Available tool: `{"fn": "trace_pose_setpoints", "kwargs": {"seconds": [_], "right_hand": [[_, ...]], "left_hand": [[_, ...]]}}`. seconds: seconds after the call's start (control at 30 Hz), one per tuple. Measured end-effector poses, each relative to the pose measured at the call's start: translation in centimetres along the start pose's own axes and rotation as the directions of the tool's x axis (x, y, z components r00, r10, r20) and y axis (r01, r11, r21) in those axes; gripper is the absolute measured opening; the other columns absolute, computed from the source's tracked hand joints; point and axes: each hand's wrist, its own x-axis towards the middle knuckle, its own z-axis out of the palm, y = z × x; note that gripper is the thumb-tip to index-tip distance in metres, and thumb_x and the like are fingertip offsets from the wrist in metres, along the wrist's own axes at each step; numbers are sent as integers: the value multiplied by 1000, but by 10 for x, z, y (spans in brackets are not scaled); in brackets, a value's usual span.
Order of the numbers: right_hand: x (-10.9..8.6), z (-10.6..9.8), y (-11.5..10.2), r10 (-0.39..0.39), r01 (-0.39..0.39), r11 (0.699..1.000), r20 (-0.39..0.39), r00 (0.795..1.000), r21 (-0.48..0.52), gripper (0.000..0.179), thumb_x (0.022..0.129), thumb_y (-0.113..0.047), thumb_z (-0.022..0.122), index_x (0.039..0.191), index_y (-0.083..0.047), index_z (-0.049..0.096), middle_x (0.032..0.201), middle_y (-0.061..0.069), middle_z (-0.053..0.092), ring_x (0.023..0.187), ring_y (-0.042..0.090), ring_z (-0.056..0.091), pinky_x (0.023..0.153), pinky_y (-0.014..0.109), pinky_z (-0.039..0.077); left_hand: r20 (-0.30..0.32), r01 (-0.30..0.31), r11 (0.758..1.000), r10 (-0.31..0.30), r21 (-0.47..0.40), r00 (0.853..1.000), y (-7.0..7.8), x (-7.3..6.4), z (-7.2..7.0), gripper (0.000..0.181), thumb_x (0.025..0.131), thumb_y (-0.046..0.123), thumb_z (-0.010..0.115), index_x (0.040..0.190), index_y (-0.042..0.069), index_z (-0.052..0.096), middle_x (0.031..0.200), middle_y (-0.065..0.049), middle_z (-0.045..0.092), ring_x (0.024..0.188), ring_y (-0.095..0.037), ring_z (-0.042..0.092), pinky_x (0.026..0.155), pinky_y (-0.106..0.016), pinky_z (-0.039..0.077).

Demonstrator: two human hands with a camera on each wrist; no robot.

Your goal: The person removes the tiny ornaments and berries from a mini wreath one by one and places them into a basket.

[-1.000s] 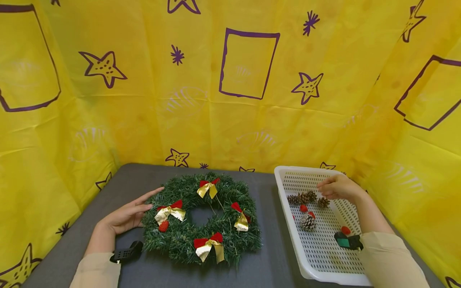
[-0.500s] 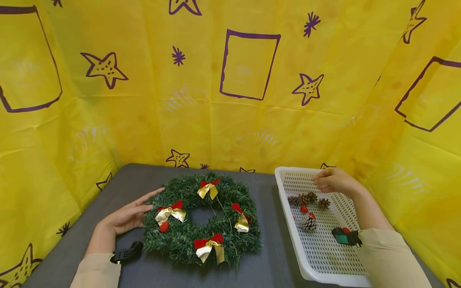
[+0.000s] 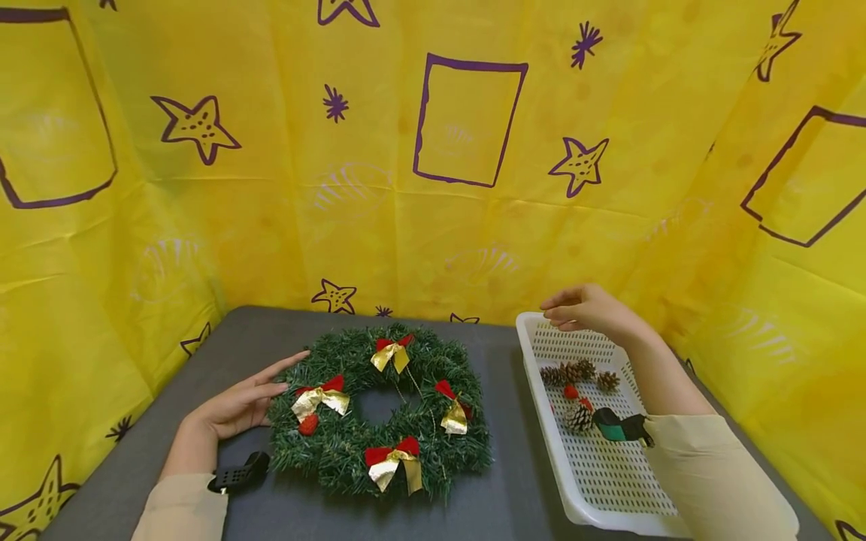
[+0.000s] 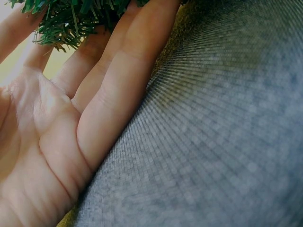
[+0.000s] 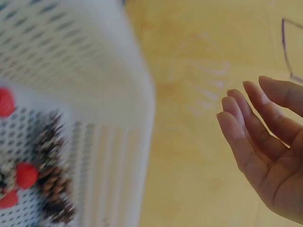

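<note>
A green Christmas wreath lies flat on the dark grey table, with red-and-gold bows around it and a small red ball on its left. Against its left side rests my left hand, fingers extended along the branches; the left wrist view has the fingertips partly hidden in greenery. My right hand hovers above the far edge of a white plastic basket. In the right wrist view the right palm faces up with loosely bent fingers and nothing in them.
Inside the basket are several brown pine cones, a white-tipped pine cone and red balls. Yellow patterned cloth hangs behind and at both sides of the table.
My right hand has risen and moved left and away from me, from over the pine cones to above the basket's far rim. The left hand and wreath have stayed in place.
</note>
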Motion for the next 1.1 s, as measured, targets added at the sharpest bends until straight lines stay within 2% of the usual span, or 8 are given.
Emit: {"fn": "trace_pose_setpoints", "kwargs": {"seconds": [0.17, 0.27, 0.53, 0.8, 0.97, 1.1], "right_hand": [[7, 7, -35, -49, 50, 998, 17, 999, -28, 41, 99, -21, 60, 130, 5, 59, 133, 26, 61, 103, 15, 70, 94, 36, 59], [12, 14, -54, -71, 72, 996, 18, 997, -56, 37, 98, -22, 61, 127, 1, 62, 132, 23, 63, 103, 18, 69, 95, 38, 58], [24, 42, -96, -152, 157, 987, 89, 984, -47, 30, 96, -19, 64, 122, -4, 67, 128, 14, 67, 107, 22, 70, 97, 40, 57], [39, 76, -120, -220, 228, 973, 177, 959, -26, 31, 96, -18, 63, 123, -5, 67, 126, 13, 68, 101, 18, 70, 94, 36, 58], [53, 103, -129, -270, 281, 960, 228, 936, -17, 27, 95, -17, 65, 120, -7, 70, 122, 10, 71, 97, 14, 70, 86, 32, 59], [63, 128, -135, -313, 322, 946, 313, 897, 23, 26, 95, -14, 65, 119, -6, 70, 120, 11, 72, 97, 14, 71, 84, 28, 59]], "left_hand": [[-13, -1, 1000, 0, -31, 1000, 1, -1, 1, 64, 109, 18, 32, 159, 39, -1, 155, -2, -46, 147, -46, -25, 93, -47, 45], [-12, -1, 1000, 0, -27, 1000, 2, -1, 1, 64, 109, 18, 32, 159, 39, -1, 156, -2, -46, 147, -46, -25, 94, -47, 45], [-8, -2, 1000, 2, 2, 1000, 0, 1, -2, 63, 109, 18, 32, 159, 39, 0, 156, -2, -44, 146, -47, -30, 100, -52, 42], [-10, -1, 999, 1, 44, 1000, -3, 2, -4, 63, 109, 19, 31, 159, 39, -2, 157, -4, -44, 145, -49, -31, 105, -64, 36], [-13, 5, 999, -4, 45, 1000, -4, 2, -4, 63, 109, 20, 31, 159, 39, -1, 157, -5, -43, 145, -50, -31, 105, -66, 35], [-11, -1, 999, 1, 34, 1000, -3, 1, -4, 63, 109, 19, 32, 159, 39, -1, 157, -4, -44, 145, -49, -31, 103, -59, 39]]}}
